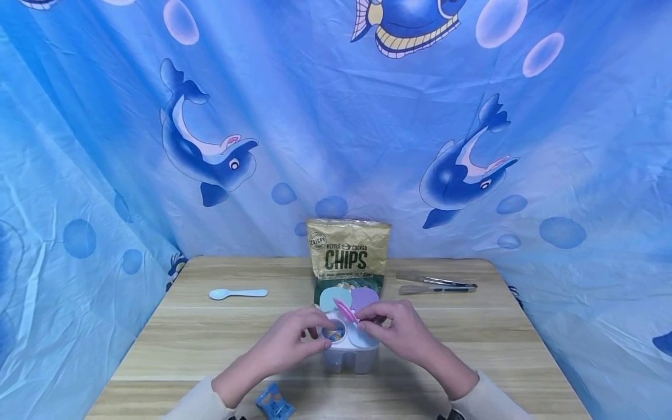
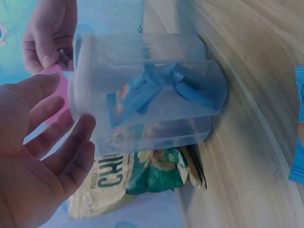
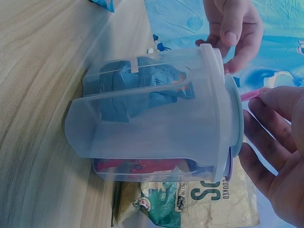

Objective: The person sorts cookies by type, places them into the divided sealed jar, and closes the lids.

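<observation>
At the lower centre of the head view we keep a clear compartmented snack container [image 1: 349,350] standing on the desk [image 1: 210,344]. Our left hand [image 1: 286,344] steadies its rim, fingers relaxed and open, so it won't slide. Our right hand [image 1: 401,332] pinches the pink flap lid [image 1: 345,310] in its grip, tilting it up. A chips bag [image 1: 348,252] stands just behind
</observation>
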`<state>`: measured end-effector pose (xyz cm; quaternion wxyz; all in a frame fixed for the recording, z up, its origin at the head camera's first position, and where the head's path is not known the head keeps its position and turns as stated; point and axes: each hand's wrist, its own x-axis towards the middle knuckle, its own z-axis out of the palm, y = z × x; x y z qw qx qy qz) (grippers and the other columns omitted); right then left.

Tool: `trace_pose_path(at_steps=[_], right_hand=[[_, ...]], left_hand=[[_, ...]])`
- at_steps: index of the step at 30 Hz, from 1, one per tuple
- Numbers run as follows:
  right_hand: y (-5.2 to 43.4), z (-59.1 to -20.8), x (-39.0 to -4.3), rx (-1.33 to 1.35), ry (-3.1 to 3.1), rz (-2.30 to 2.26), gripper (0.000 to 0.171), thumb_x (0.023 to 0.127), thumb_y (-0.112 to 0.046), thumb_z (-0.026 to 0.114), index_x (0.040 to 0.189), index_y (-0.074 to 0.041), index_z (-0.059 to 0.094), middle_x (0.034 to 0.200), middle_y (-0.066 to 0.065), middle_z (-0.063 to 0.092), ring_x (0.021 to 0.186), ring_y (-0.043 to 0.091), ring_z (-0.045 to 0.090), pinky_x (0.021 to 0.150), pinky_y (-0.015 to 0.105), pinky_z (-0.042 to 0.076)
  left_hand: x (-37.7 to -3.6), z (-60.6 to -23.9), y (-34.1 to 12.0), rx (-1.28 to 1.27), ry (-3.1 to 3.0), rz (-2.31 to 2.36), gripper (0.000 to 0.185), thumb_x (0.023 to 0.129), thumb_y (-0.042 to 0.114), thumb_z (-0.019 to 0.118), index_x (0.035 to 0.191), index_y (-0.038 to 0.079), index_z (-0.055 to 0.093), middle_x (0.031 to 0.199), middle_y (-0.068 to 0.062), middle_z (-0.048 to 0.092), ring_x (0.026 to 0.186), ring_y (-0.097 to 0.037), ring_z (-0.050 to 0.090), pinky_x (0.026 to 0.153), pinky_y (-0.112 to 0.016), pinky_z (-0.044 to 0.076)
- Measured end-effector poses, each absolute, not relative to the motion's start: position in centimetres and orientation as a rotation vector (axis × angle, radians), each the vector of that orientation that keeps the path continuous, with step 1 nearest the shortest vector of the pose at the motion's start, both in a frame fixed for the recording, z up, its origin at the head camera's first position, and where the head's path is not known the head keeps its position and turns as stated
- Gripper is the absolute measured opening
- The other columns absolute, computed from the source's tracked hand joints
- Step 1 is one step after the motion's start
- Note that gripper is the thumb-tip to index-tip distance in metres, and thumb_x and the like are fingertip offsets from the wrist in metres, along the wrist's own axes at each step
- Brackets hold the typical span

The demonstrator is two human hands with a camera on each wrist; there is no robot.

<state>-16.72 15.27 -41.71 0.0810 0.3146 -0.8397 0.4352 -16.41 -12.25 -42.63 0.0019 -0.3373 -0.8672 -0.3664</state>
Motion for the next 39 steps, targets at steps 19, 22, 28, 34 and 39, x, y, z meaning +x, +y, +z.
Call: trace_pose_path(at_steps=[19,22,28,34,39], right_hand=[[15.3,-41.7,-16.9,0.927,-2.506,1.296,0.014,0.089,-0.013,0.080,0.102,-0.016,0.080,0.090,-0.008,0.077,0.077,0.001,0.068,0.070,0.026,0.060],[15.3,-41.7,-16.9,0.926,-2.507,1.297,0.013,0.089,-0.015,0.080,0.101,-0.017,0.080,0.089,-0.007,0.077,0.077,0.000,0.068,0.069,0.025,0.060],[15.3,-41.7,-16.8,0.915,-2.513,1.300,0.011,0.090,-0.018,0.080,0.101,-0.017,0.081,0.089,-0.005,0.078,0.077,0.000,0.068,0.070,0.026,0.060],[15.2,-41.6,-16.8,0.907,-2.524,1.304,0.012,0.090,-0.017,0.080,0.101,-0.017,0.081,0.090,-0.006,0.078,0.078,0.001,0.068,0.071,0.027,0.060],[15.2,-41.8,-16.7,0.910,-2.514,1.300,0.012,0.089,-0.016,0.080,0.101,-0.016,0.080,0.090,-0.006,0.078,0.077,0.001,0.068,0.070,0.027,0.060]], left_hand=[[-15.0,-47.5,-20.1,-0.669,-2.859,-1.445,0.041,0.087,0.031,0.083,0.123,0.016,0.071,0.112,-0.005,0.070,0.096,-0.017,0.064,0.074,-0.028,0.055],[-14.8,-48.6,-21.3,-0.653,-2.916,-1.442,0.042,0.087,0.028,0.083,0.123,0.010,0.070,0.113,-0.009,0.070,0.097,-0.023,0.065,0.075,-0.030,0.056],[-14.4,-50.3,-22.5,-0.614,-3.034,-1.509,0.046,0.086,0.025,0.083,0.126,0.007,0.067,0.117,-0.007,0.070,0.103,-0.028,0.066,0.083,-0.029,0.056],[-13.9,-51.2,-22.7,-0.622,-3.106,-1.472,0.048,0.082,0.028,0.085,0.125,0.012,0.069,0.121,-0.002,0.071,0.111,-0.029,0.066,0.092,-0.044,0.056],[-13.9,-51.8,-22.7,-0.645,-3.158,-1.410,0.042,0.082,0.029,0.085,0.120,0.019,0.071,0.118,0.006,0.071,0.114,-0.026,0.066,0.096,-0.053,0.053]])
